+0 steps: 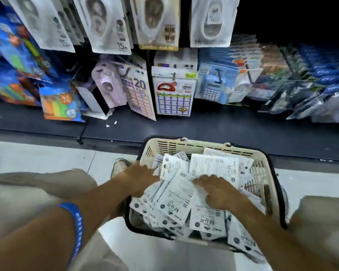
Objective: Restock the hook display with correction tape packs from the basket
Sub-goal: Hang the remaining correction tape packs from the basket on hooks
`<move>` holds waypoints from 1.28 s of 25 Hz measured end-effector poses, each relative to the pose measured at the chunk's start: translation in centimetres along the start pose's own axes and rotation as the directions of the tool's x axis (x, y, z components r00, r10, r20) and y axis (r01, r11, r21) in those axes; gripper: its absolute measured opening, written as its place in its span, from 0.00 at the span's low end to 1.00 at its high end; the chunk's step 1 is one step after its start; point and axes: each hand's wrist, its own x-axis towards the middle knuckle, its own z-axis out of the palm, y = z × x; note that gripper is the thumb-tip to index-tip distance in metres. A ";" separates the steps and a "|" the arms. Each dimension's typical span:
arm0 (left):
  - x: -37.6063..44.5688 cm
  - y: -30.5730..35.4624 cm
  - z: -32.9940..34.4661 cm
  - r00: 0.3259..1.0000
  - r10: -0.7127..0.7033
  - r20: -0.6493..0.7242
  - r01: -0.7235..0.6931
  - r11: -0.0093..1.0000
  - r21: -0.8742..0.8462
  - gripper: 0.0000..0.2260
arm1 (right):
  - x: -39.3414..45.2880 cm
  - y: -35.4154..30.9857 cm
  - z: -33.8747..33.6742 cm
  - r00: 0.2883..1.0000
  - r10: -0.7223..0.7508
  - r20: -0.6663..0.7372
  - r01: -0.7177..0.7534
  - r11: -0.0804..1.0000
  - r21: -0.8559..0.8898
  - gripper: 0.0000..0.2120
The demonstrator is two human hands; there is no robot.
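Observation:
A cream plastic basket (262, 171) with a black rim sits on the floor in front of me, filled with several white correction tape packs (213, 167) lying face down in a loose heap. My left hand (139, 177) rests at the basket's left edge, its fingers on a bunch of packs. My right hand (221, 192) lies flat on top of the heap in the middle, fingers spread over a pack. Whether either hand grips a pack is not clear. Above, white correction tape packs (110, 26) hang in rows on the hook display.
Lower hooks hold label and sticker packs (173, 94), a purple item (108, 85) and blue packets (331, 81) at the right. A dark base shelf (223, 126) runs under them. My knees (37, 192) flank the basket and a shoe (119, 166) shows on the pale floor.

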 end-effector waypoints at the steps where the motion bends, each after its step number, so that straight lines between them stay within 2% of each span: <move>1: 0.4 0.1 0.9 1.000 0.017 -0.008 -0.017 0.999 0.050 0.30 | 0.2 0.3 0.0 1.000 -0.005 0.005 0.005 0.999 0.036 0.40; 4: 1.2 -0.6 1.6 0.993 0.122 0.005 -0.121 0.990 -0.066 0.33 | 0.7 0.6 -0.2 1.000 -0.012 0.000 0.012 0.995 0.102 0.41; 7: 1.8 -2.2 1.4 0.991 0.134 -0.009 -0.132 0.956 -0.260 0.40 | 0.9 0.7 -0.1 0.998 0.001 -0.057 0.006 0.993 0.117 0.34; 9: 2.1 -2.4 1.8 0.990 0.138 -0.039 -0.143 0.944 -0.297 0.43 | 1.0 0.8 -0.2 0.994 0.036 -0.106 -0.021 0.990 0.142 0.29; 11: 2.5 -1.5 2.7 0.989 0.111 -0.101 -0.128 0.977 -0.171 0.41 | 1.0 1.0 -0.6 0.983 0.086 -0.163 -0.062 0.987 0.147 0.25; 14: 3.8 0.9 3.5 0.928 0.054 -0.370 -0.018 0.995 0.101 0.34 | 0.7 1.5 -1.2 0.946 0.178 -0.270 -0.132 0.975 0.179 0.20; 18: 5.4 3.3 1.8 0.860 0.106 -0.500 -0.056 0.992 0.114 0.43 | 0.1 3.0 -1.5 0.882 0.302 -0.361 -0.219 0.943 0.252 0.16; 20: 5.7 4.1 0.6 0.832 0.107 -0.545 -0.066 0.993 0.093 0.43 | -0.5 4.0 -1.4 0.885 0.327 -0.331 -0.253 0.935 0.248 0.14; 21: 6.0 4.7 0.3 0.844 0.104 -0.526 -0.075 0.994 0.076 0.44 | -0.8 4.5 -1.3 0.902 0.321 -0.288 -0.258 0.937 0.237 0.14; 22: 6.5 5.5 0.3 0.868 0.110 -0.484 -0.087 0.994 0.070 0.45 | -1.3 5.1 -1.3 0.922 0.309 -0.232 -0.255 0.938 0.234 0.15; 24: 7.5 7.4 0.5 0.900 0.128 -0.417 -0.108 0.992 0.071 0.48 | -2.7 6.3 -1.0 0.951 0.284 -0.119 -0.247 0.935 0.256 0.23; 27: 8.8 9.1 0.2 0.894 0.116 -0.433 -0.129 0.992 -0.001 0.49 | -5.1 8.1 0.0 0.982 0.180 -0.052 -0.161 0.953 0.256 0.39; 29: 9.3 9.2 -0.1 0.882 0.116 -0.457 -0.131 0.991 -0.001 0.47 | -6.1 8.7 1.1 0.990 0.143 -0.003 -0.140 0.975 0.172 0.48; 31: 9.5 9.5 -0.1 0.881 0.136 -0.453 -0.145 0.989 0.015 0.48 | -6.5 9.0 2.1 0.989 0.144 0.033 -0.147 0.982 0.120 0.51; 32: 9.4 9.7 -0.2 0.883 0.141 -0.447 -0.160 0.987 -0.006 0.49 | -6.6 9.2 2.4 0.990 0.136 0.025 -0.138 0.979 0.148 0.49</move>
